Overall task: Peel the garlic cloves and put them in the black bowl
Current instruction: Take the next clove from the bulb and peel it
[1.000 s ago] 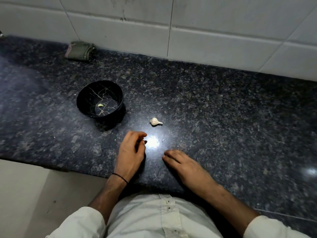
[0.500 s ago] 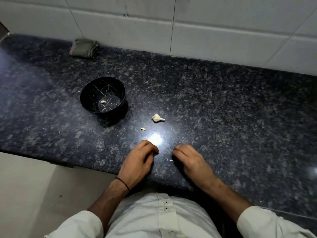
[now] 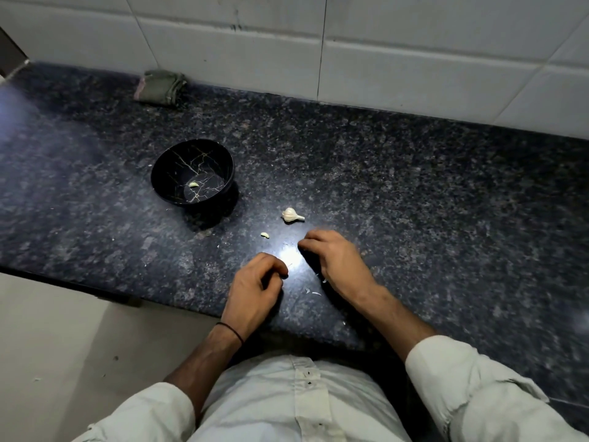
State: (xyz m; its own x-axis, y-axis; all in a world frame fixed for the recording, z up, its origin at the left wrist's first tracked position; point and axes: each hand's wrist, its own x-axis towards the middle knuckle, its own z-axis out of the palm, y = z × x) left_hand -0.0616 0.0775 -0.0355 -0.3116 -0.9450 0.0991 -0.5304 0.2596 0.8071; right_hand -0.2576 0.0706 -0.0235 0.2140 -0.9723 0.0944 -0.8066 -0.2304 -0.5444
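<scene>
Nearing garlic bulb [image 3: 291, 215]: right hand [image 3: 338, 263].

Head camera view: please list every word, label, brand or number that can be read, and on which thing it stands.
None: no readable text anywhere in this view. The gold lines inside the black bowl are a vein pattern, not letters; the dark marks on the shirt are only specks.

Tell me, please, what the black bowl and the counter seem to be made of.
The black bowl: glossy black with thin gold veins, a marble-like print; probably melamine or glazed ceramic, the look leaves it open. The counter: polished dark speckled stone, likely granite; it mirrors a bright spot of light.
</scene>
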